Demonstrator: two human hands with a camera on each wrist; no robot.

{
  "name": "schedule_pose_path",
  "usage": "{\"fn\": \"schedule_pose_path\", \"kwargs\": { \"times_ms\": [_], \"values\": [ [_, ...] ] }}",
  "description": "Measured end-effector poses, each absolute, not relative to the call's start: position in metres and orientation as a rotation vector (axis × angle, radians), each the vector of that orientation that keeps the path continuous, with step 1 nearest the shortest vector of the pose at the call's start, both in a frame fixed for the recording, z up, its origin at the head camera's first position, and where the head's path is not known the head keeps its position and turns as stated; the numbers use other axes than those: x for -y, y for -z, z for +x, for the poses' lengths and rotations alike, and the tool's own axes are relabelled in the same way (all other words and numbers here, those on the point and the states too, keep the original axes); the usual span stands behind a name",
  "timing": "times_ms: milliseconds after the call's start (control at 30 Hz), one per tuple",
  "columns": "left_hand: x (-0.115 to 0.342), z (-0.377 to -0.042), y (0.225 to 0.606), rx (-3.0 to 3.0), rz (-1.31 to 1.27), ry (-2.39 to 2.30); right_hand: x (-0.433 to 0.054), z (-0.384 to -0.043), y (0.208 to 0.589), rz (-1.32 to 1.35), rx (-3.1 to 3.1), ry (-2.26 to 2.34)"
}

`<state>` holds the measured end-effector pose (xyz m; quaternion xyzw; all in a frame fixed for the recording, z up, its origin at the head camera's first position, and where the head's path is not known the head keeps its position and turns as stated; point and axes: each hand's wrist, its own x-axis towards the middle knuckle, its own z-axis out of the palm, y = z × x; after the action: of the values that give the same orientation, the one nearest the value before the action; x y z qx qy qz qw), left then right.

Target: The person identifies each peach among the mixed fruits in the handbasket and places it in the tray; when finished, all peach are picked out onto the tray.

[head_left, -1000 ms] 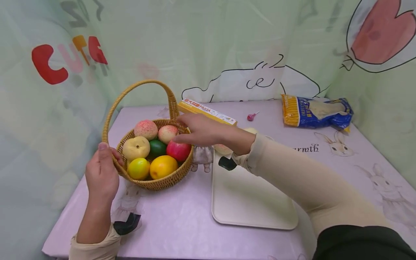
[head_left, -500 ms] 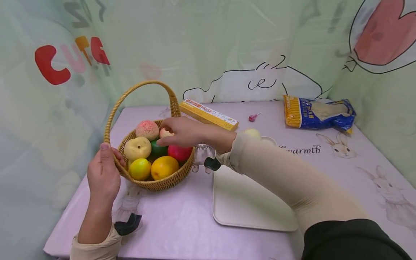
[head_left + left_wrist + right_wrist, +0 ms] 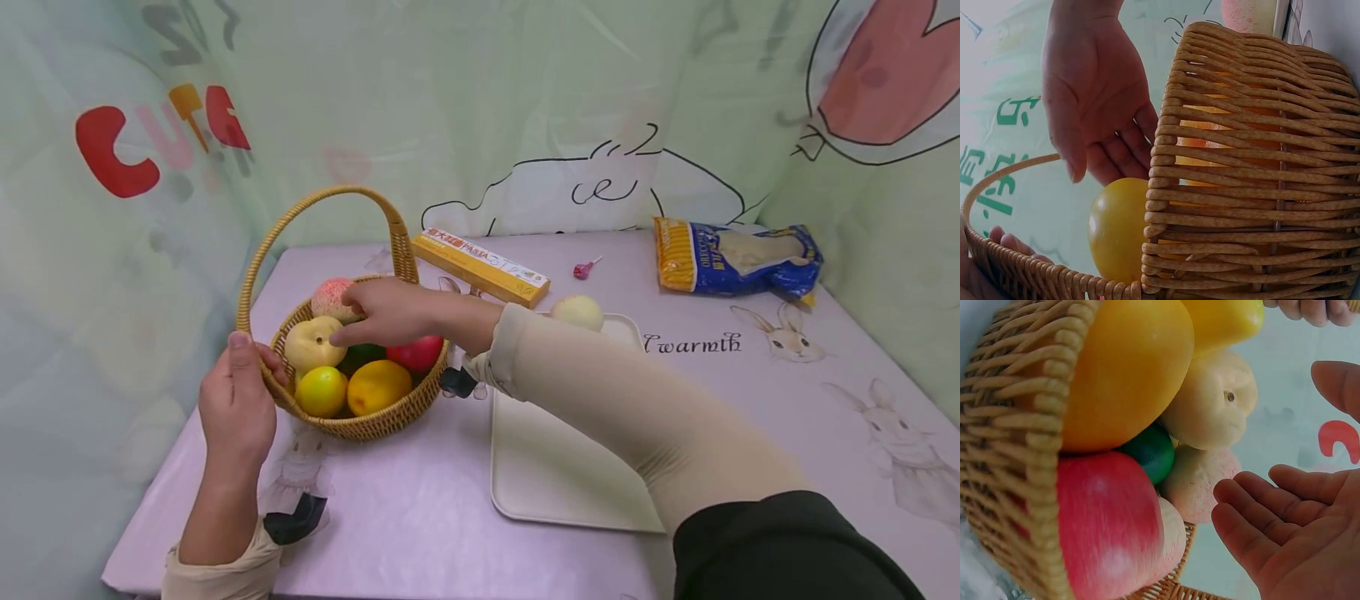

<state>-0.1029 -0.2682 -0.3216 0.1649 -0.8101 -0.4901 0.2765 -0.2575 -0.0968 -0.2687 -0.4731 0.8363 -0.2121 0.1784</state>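
My left hand [image 3: 236,408] grips the wicker basket [image 3: 378,427] where its handle [image 3: 255,258] meets the rim, thumb on top. Over the fruit, my right hand [image 3: 393,310] hovers with loosely spread fingers and holds nothing. Its fingertips are nearest a pale flat peach [image 3: 313,343] and a pink-speckled peach [image 3: 332,298]. Also in the basket are a yellow-green lemon-like fruit [image 3: 322,392], an orange-yellow fruit [image 3: 379,387], a red apple-like fruit [image 3: 1110,525] and a dark green fruit [image 3: 1152,453]. The right wrist view shows another speckled peach [image 3: 1174,537], which my hand covers in the head view.
Right of the basket lies a beige tray [image 3: 555,467], with a pale round fruit [image 3: 577,312] at its far end. Behind are a yellow pasta box [image 3: 480,268], a lollipop [image 3: 582,271] and a blue-and-yellow pasta bag [image 3: 738,257]. Curtains enclose the table's back and sides.
My right hand has moved left across the basket, from above the red fruit to beside the flat peach. The pale fruit on the tray has come into view. My left hand stays put.
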Motion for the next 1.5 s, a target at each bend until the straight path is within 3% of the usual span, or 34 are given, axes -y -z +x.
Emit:
{"fn": "schedule_pose_path", "kwargs": {
  "times_ms": [800, 1500],
  "values": [
    [0.270, -0.103, 0.322, 2.186, 0.495, 1.350, 0.138, -0.262, 0.278, -1.269, -2.350, 0.522],
    [0.268, -0.104, 0.323, 2.142, 0.371, 1.321, 0.175, -0.253, 0.279, -1.351, -2.460, 0.203]
  ]
}}
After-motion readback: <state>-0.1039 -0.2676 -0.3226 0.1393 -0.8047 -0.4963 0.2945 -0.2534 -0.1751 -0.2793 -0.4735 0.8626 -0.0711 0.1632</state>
